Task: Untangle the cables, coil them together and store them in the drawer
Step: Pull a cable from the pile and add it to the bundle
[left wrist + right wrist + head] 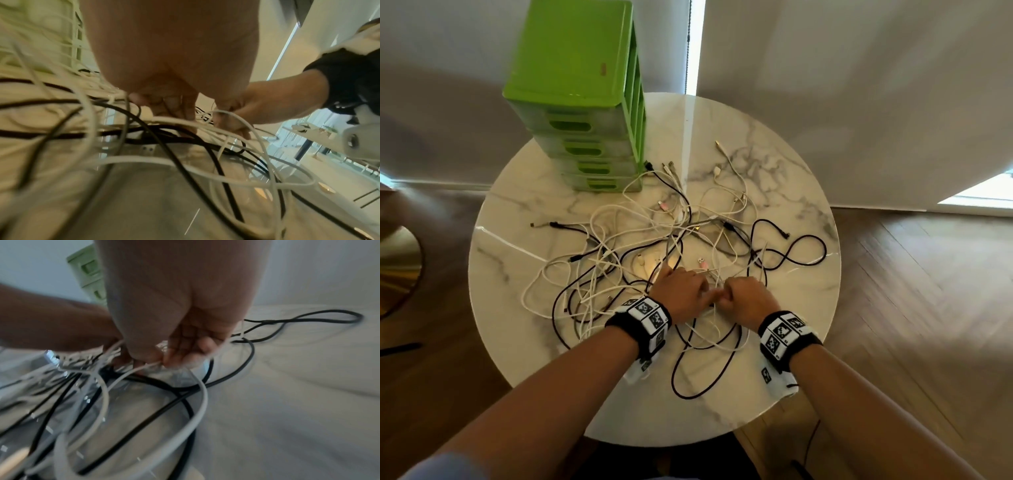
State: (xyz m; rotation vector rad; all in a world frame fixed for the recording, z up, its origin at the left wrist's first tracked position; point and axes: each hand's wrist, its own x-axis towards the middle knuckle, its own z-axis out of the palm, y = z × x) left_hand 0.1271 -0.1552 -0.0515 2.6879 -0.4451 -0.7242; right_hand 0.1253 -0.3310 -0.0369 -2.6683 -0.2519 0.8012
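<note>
From the head camera, the tangle of white and black cables sprawled across the round marble table, reaching from its near edge to the green drawer unit at the far left. All the drawers I could see there were shut. My left hand and my right hand met knuckle to knuckle over the near part of the heap, both curled downward. The bulk of the tangle lay ahead of my hands and off to the left, so I judged that any strand I freed would have to be drawn toward me, away from the drawers.

From the left wrist camera, my left fingers were bent down into the strands and seemed to pinch something thin, though I could not tell which strand. A white cable ran crosswise just under them toward my right hand.

From the right wrist camera, my right fingers were curled and pinched a white cable that dropped away below in a wide loop over black ones. A long black cable trailed off to the right, apart from both hands. The drawer unit showed far beyond my left hand.
</note>
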